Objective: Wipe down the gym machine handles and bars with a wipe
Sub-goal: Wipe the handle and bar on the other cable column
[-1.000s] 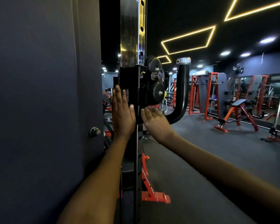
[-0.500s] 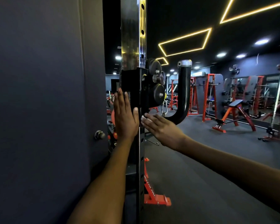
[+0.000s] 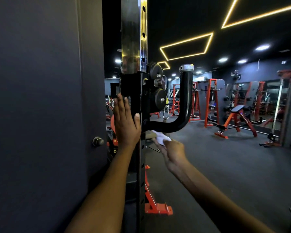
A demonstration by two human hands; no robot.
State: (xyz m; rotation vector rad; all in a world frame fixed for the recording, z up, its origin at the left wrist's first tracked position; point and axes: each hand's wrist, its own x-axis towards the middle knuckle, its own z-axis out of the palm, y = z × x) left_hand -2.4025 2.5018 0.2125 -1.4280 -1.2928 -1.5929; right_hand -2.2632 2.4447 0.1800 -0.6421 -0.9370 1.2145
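A broad dark grey wall panel (image 3: 37, 98) fills the left of the view, with a small round metal knob (image 3: 98, 141) low on its right edge. Just right of it stands the tall polished steel upright post (image 3: 133, 36) of the gym machine, drilled with a column of holes down its front face. A black metal carriage block (image 3: 134, 93) wraps the post at mid height and carries black round pulley wheels (image 3: 156, 86) on its right side, with a silver snap hook (image 3: 166, 113) hanging below them. From the carriage a thick black J-shaped handle bar (image 3: 183, 108) runs out to the right and curves upward, ending in a silver metal cap (image 3: 186, 67). Beyond, on the dark rubber gym floor (image 3: 225, 165), an orange-framed incline bench (image 3: 235, 121) stands well apart from the machine, under yellow strip lights (image 3: 186, 47) on the black ceiling. The left hand (image 3: 126, 121) lies flat with straight fingers against the left side of the carriage and post, its thumb on the front edge. The right hand (image 3: 171, 150) is below the horizontal run of the handle bar, pinching a small crumpled white wipe (image 3: 161, 137) between thumb and fingers. The wipe's upper edge touches or nearly touches the underside of the bar; which of the two cannot be told.
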